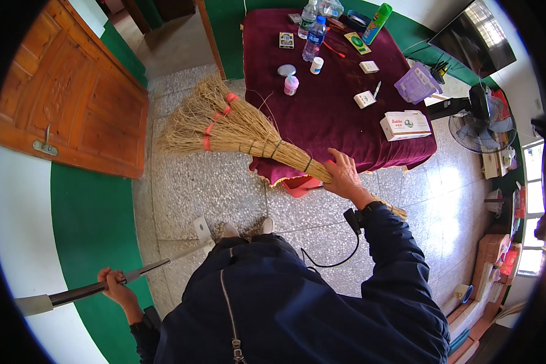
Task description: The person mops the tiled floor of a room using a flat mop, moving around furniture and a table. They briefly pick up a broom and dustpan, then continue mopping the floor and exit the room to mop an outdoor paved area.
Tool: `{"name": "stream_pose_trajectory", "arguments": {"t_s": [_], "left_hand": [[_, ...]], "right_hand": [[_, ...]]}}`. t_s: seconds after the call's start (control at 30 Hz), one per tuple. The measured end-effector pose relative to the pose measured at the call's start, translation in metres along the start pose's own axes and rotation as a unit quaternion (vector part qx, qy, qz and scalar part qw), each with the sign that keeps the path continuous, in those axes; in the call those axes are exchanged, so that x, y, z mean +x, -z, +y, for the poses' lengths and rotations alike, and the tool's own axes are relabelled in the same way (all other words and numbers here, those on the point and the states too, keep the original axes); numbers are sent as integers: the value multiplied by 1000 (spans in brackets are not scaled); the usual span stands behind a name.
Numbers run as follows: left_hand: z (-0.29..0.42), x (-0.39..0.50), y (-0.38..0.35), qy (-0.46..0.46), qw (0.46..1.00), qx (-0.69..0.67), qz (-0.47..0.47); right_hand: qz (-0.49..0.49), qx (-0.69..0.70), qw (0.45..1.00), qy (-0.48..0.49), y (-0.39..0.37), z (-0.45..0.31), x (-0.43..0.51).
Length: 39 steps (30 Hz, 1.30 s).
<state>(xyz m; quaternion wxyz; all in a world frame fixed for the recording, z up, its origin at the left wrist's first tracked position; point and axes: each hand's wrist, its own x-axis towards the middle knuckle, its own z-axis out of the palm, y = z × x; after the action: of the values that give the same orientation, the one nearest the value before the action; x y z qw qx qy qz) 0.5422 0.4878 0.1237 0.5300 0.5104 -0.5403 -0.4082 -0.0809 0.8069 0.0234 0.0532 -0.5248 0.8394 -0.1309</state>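
Note:
My right hand (344, 176) grips the bound handle of a straw broom (255, 134). The broom is raised beside and partly over the near left corner of the table, its bristles fanned out to the upper left and wrapped with red ties. My left hand (115, 285) is closed around a metal pole (77, 291) at the lower left. That pole slants down towards the floor by my feet, where a pale flat bracket-like piece (202, 229) shows near its far end. A red plastic container (300, 185) is partly hidden under the table's near edge.
A table under a maroon cloth (309, 113) bears plastic bottles (315, 38), small boxes, a green spray can (376, 23) and a white box (406, 125). Right of it are a purple basket (417, 83) and an electric fan (482, 123). A wooden door (73, 91) stands left.

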Motion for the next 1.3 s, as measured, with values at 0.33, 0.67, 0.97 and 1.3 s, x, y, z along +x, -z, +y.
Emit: {"name": "stream_pose_trajectory", "arguments": {"t_s": [0.33, 0.67, 0.97, 1.3], "left_hand": [[-7, -12, 17, -19, 1000, -7, -2], [-26, -12, 32, -1, 1000, -16, 2], [-42, -34, 75, 7, 1000, -15, -5], [-55, -35, 75, 8, 997, -47, -53]], "right_hand": [[15, -67, 996, 62, 17, -35, -7], [-174, -138, 974, 44, 29, -83, -70], [-453, -84, 878, -130, 12, -80, -167], [-452, -179, 838, -250, 12, -50, -307]]}}
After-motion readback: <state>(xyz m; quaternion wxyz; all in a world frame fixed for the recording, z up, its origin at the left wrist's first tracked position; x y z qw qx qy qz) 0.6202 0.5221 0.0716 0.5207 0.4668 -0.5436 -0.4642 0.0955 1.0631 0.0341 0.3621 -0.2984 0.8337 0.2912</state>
